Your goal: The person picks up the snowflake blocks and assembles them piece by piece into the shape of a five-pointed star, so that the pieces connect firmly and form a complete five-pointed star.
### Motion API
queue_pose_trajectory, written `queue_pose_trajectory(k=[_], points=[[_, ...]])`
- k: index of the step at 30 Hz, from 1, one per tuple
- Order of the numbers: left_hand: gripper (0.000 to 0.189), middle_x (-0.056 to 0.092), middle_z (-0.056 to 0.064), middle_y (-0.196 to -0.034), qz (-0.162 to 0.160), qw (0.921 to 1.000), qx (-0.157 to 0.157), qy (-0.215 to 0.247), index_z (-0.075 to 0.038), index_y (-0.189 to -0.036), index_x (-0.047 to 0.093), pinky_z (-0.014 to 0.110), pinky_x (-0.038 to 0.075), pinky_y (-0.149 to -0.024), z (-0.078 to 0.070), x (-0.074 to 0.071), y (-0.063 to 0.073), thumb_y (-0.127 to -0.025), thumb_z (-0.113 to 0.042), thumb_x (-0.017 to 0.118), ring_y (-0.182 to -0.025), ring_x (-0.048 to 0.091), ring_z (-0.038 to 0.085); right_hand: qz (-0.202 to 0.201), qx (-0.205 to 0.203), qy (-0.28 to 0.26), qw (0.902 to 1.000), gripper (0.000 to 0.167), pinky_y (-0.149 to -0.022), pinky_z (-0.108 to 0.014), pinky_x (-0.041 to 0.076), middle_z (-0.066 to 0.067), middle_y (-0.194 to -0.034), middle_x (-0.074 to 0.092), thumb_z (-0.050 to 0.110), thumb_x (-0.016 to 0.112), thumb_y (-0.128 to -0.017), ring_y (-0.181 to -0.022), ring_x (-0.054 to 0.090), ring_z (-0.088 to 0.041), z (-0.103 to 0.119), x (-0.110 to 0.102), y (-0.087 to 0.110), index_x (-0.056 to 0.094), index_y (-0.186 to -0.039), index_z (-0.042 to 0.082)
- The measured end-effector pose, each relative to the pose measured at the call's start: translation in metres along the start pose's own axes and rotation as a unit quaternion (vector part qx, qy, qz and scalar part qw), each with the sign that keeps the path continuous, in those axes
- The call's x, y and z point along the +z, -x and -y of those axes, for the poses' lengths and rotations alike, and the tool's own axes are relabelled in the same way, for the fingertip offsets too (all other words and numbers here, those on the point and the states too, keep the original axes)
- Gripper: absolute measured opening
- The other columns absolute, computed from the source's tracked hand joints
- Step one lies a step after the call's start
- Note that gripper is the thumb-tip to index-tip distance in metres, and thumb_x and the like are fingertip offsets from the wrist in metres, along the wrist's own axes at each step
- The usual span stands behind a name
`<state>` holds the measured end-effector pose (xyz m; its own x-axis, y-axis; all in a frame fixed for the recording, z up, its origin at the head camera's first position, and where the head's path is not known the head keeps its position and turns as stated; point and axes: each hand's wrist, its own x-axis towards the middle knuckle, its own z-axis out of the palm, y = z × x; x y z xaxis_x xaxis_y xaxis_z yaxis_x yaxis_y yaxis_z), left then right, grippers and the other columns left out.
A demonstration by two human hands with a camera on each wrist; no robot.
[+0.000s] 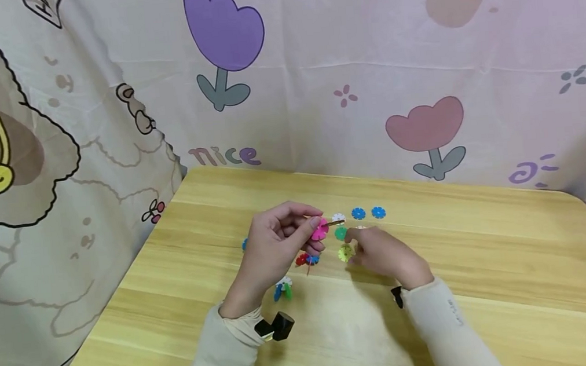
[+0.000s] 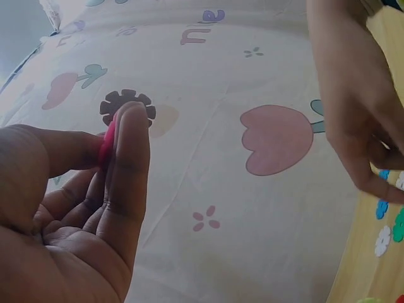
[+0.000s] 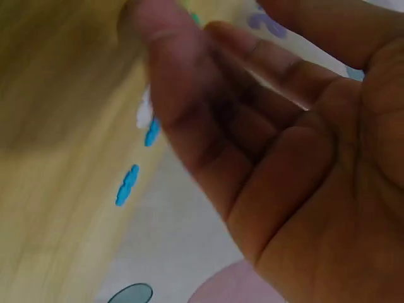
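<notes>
Right hand point(image 1: 385, 253) on green disc point(image 1: 341, 233)'s near right, fingers bent, can't tell if gripping. Left hand point(image 1: 276, 245) pinches pink disc point(image 1: 320, 231) left of green disc; attached brown disc point(image 2: 116, 101) edge-on in head view, long axis near level, points right. Blue discs point(image 1: 378, 213) beyond green disc, rightward.

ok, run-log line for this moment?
left hand: pinches pink disc, brown disc crosswise to it | right hand: by green disc and yellow disc, contact unclear
</notes>
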<state>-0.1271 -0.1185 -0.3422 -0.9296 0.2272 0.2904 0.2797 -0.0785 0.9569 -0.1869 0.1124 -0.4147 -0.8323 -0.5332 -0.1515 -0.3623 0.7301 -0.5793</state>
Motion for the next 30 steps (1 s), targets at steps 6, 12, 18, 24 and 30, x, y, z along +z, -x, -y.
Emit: queue_pose_trajectory(k=[6,12,18,24,30], points=[[0.011,0.075,0.019,-0.093,0.002,1.0000,-0.001,-0.001,0.002,-0.109,0.071,0.042,0.064,-0.064,-0.001,0.000,0.000,-0.101,-0.005,0.067,-0.070,0.074,0.027,-0.002,0.029,0.053,0.9982,0.030,-0.071,-0.037,0.054,0.001,-0.086,0.067,0.011,0.084,-0.088,-0.073,0.058,-0.016,0.002,0.008,-0.012,0.068,-0.114,0.010],[0.010,0.075,0.017,-0.090,0.007,1.0000,-0.005,-0.002,0.003,-0.107,0.070,0.039,0.064,-0.062,-0.001,0.002,0.001,-0.100,-0.003,0.068,-0.068,0.073,0.024,-0.020,0.017,0.088,0.9958,0.018,-0.074,-0.039,0.055,-0.001,-0.092,0.067,0.007,0.079,-0.090,-0.080,0.059,-0.018,-0.003,0.017,-0.016,0.067,-0.103,0.012],[0.010,0.074,0.015,-0.083,0.011,0.9998,-0.019,-0.003,0.002,-0.107,0.069,0.034,0.062,-0.057,-0.003,0.002,0.002,-0.100,-0.005,0.069,-0.064,0.071,0.023,-0.014,0.036,0.059,0.9975,0.020,-0.078,-0.039,0.056,-0.001,-0.092,0.063,0.005,0.079,-0.090,-0.083,0.059,-0.019,0.000,0.023,-0.014,0.063,-0.100,0.008],[0.008,0.074,0.017,-0.083,0.013,0.9997,-0.020,-0.002,0.001,-0.107,0.066,0.041,0.064,-0.062,-0.002,0.000,0.003,-0.100,-0.004,0.068,-0.066,0.072,0.025,-0.027,0.002,0.027,0.9993,0.019,-0.072,-0.034,0.049,0.000,-0.087,0.054,-0.002,0.073,-0.091,-0.079,0.051,-0.017,0.001,0.025,-0.007,0.059,-0.094,0.011],[0.009,0.073,0.020,-0.090,0.016,0.9989,-0.035,0.024,0.003,-0.107,0.063,0.042,0.064,-0.065,-0.001,0.001,0.003,-0.100,-0.001,0.066,-0.066,0.073,0.024,-0.133,-0.112,-0.046,0.9838,0.022,-0.058,-0.027,0.047,0.002,-0.075,0.051,-0.009,0.069,-0.093,-0.066,0.050,-0.010,0.016,-0.002,0.016,0.057,-0.087,0.009]])
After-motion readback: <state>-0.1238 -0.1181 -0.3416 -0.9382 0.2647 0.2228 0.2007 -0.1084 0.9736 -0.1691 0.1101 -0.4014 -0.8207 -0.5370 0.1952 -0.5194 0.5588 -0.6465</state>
